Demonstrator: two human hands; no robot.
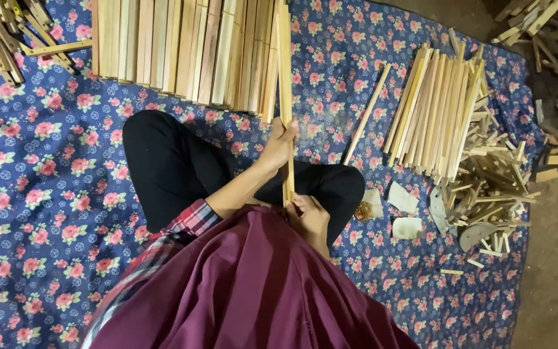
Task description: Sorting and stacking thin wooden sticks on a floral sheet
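I sit cross-legged on a blue floral cloth (46, 194). My left hand (280, 143) grips a long thin wooden stick (285, 71) about its lower third; the stick points away from me. My right hand (309, 216) is closed at the stick's near end, close to my maroon garment (247, 291). Whether it holds a small tool or paper there I cannot tell.
A row of flat wooden slats (182, 45) lies ahead. A bundle of thin sticks (437, 110) lies at right, with offcuts (492, 194) and pale sheets (403, 197) beside it. More scrap wood (4, 32) sits at top left; bare floor (553, 271) at right.
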